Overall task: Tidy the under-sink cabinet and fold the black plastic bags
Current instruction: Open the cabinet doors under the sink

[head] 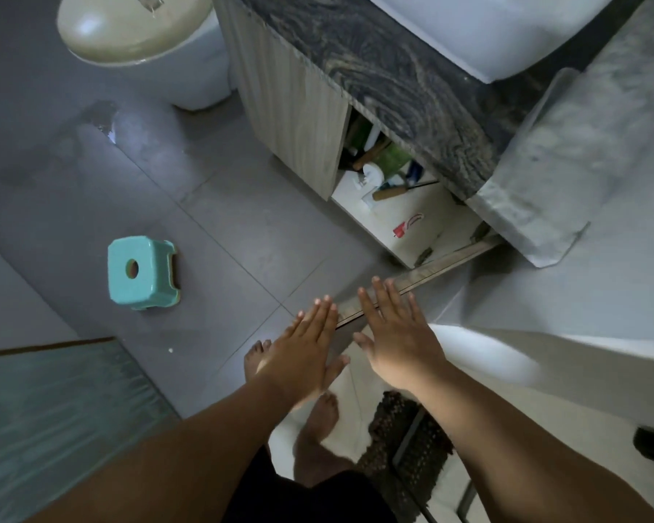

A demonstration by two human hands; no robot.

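Both my hands are held out flat, fingers straight, each grip empty: my left hand [306,343] and right hand [397,334] hover before the open cabinet door [412,285]. The under-sink cabinet [412,217] stands open, cluttered with bottles. A teal stool [140,271] sits on the floor.

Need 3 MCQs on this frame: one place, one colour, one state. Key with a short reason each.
1. Where is the small stool?
A. on the floor tiles, left of the cabinet
B. inside the cabinet
C. on the counter

2. What colour is the stool?
A. red
B. turquoise
C. black

3. How is the cabinet door?
A. shut
B. missing
C. swung open

Key: 1 A, it stands apart on grey tiles. 2 B, its top and legs are turquoise. 3 C, the cabinet shows its shelf and clutter; left hand and right hand hover flat, fingers straight, near the door's edge.
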